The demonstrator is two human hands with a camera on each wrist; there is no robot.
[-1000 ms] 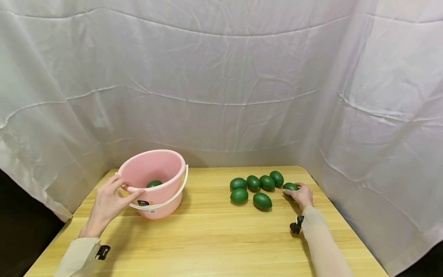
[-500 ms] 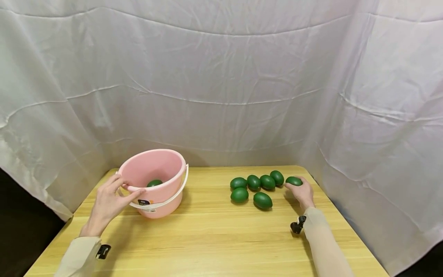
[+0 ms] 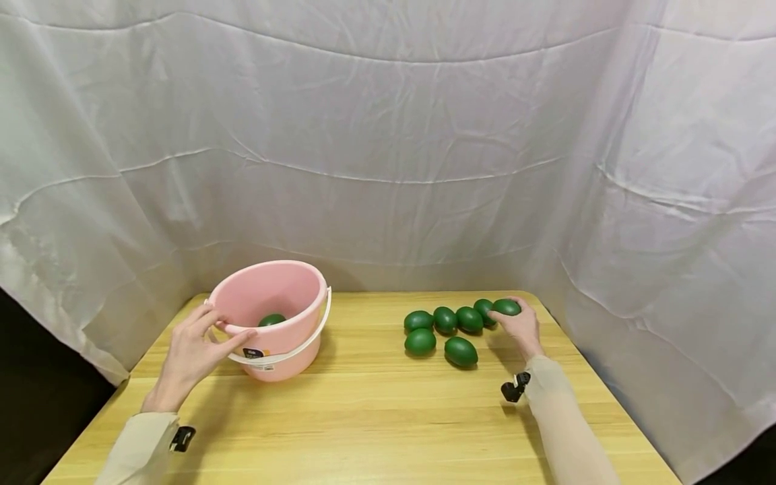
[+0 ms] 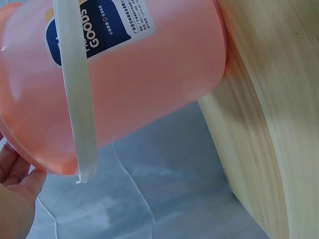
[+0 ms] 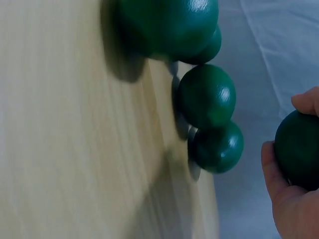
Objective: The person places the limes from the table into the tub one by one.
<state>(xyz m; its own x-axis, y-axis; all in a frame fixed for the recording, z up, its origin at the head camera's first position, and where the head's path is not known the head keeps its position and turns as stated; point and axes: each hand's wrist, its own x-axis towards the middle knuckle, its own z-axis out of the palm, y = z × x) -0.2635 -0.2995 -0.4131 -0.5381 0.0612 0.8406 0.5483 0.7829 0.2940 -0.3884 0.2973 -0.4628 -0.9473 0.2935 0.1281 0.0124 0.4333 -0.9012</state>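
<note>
My right hand (image 3: 523, 328) grips a green egg-shaped fruit (image 3: 506, 307) (image 5: 298, 149), lifted just above the table at the right end of a cluster. Several more green fruits (image 3: 444, 330) (image 5: 207, 94) lie on the wooden table (image 3: 376, 404) beside it. My left hand (image 3: 192, 350) holds the near rim of a pink bucket (image 3: 269, 316) (image 4: 124, 79), thumb on the outside and fingers over the edge. One green fruit (image 3: 272, 319) lies inside the bucket. The bucket's white handle (image 4: 79, 109) hangs down its side.
White cloth (image 3: 388, 148) hangs behind and to both sides of the table. The table's front half is bare wood. A small black clip (image 3: 514, 389) sits at the right sleeve and another (image 3: 181, 438) at the left sleeve.
My right hand closed round the rightmost fruit and lifted it up and slightly leftward off the table. The left hand and the bucket stayed put.
</note>
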